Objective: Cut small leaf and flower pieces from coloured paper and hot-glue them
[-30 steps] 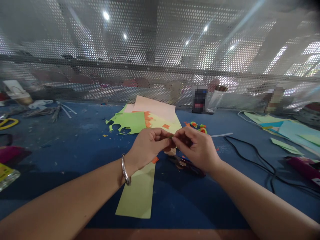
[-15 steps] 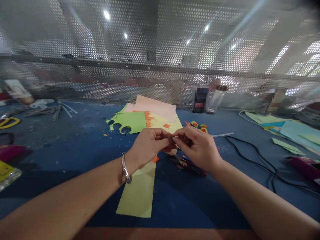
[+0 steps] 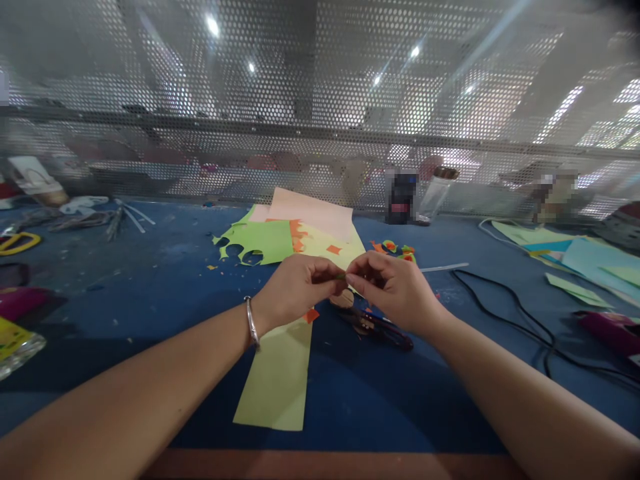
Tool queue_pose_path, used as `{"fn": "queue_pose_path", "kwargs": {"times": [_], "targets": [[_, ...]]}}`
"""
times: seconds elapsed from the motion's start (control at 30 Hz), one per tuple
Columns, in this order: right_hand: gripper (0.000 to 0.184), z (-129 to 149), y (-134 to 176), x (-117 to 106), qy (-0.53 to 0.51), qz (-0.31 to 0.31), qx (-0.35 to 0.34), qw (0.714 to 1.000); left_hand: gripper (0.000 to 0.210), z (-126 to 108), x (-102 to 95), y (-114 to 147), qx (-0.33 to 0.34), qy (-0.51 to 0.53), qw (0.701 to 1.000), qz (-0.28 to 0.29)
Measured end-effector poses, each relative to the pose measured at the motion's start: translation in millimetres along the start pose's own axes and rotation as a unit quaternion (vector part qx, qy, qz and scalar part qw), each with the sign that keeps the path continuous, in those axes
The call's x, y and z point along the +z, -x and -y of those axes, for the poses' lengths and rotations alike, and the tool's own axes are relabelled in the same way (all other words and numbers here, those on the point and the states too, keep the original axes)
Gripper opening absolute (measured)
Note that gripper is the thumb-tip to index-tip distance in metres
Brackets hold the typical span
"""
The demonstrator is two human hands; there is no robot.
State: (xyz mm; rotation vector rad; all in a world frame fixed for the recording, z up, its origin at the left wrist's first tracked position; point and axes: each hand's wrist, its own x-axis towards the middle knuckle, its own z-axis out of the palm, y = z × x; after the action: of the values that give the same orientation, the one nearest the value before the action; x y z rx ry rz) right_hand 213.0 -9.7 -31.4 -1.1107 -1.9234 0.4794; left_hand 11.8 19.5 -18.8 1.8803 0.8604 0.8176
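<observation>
My left hand (image 3: 300,288), with a silver bangle at its wrist, is closed in a pinch over the middle of the table. Opposite it my right hand (image 3: 397,290) pinches too, the fingertips of both hands nearly meeting. Between them shows a small green piece (image 3: 341,276), apparently paper, mostly hidden by the fingers. Beneath the hands lie a round tan piece (image 3: 342,299) and dark-handled scissors (image 3: 387,328), partly covered by my right hand. A pale green paper strip (image 3: 280,383) lies below my left wrist, with an orange scrap (image 3: 312,315) at its upper end.
Behind the hands are a green sheet with round cut-outs (image 3: 270,241) and a pink sheet (image 3: 313,210). Small green-orange paper pieces (image 3: 407,254) lie right of them. A black cable (image 3: 520,313) and coloured papers (image 3: 595,260) are at right. Yellow-handled scissors (image 3: 20,243) lie far left.
Both hands stay together in a pinch, with only a slight shift of the fingers. More of the green piece and of the round tan piece below shows now.
</observation>
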Motion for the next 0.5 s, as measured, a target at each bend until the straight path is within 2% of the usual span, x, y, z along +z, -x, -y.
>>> {"fn": "queue_pose_path", "kwargs": {"times": [0.13, 0.27, 0.5], "targets": [[0.007, -0.1, -1.5, -2.0, -0.027, 0.029, 0.023, 0.999, 0.017, 3.1, -4.4, 0.3, 0.040, -0.069, 0.997, 0.015], [0.009, 0.0, -2.0, -3.0, -0.027, 0.037, 0.027, 0.999, 0.020, 2.0, -7.1, 1.5, 0.048, -0.090, 0.994, 0.031], [0.008, -0.6, -1.2, -3.7, -0.038, 0.049, 0.022, 0.998, 0.010, -2.5, -4.9, 0.4, 0.015, -0.044, 0.998, 0.029]]}}
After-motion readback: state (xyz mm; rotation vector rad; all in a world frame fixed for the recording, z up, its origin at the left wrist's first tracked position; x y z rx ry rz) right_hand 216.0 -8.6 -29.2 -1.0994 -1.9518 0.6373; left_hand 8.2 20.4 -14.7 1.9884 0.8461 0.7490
